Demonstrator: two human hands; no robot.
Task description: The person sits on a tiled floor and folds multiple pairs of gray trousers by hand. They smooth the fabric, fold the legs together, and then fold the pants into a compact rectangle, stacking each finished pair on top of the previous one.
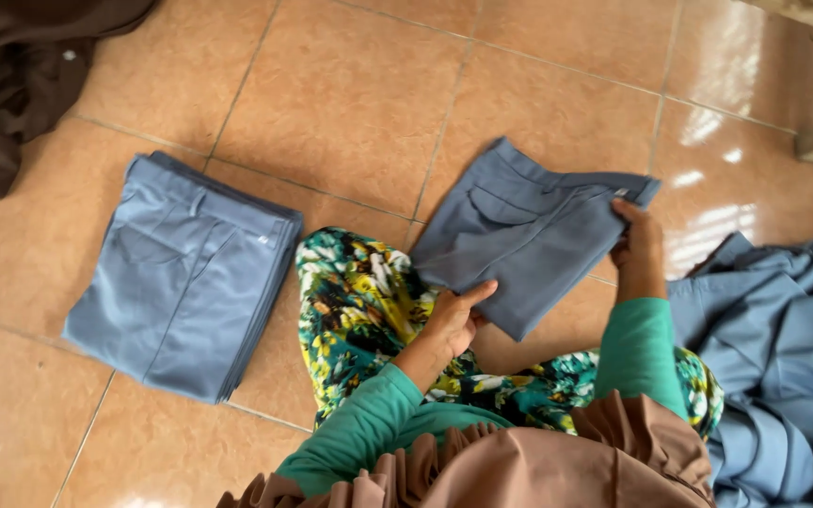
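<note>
Grey-blue folded trousers (529,235) are lying mid-floor on tan tiles (350,103), right of the stacked grey-blue pile (181,273); left hand (452,320) is pressing flat, right hand (637,246) is pinching the waistband—edges should be kept aligned.

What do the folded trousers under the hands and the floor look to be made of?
The folded trousers: smooth grey-blue woven cloth, matte, probably a cotton or polyester twill; the seams and pocket flap hold crisp edges. The left hand and right hand press them flat. The floor: glazed ceramic tile, glossy, with grout lines and bright window reflections.
</note>
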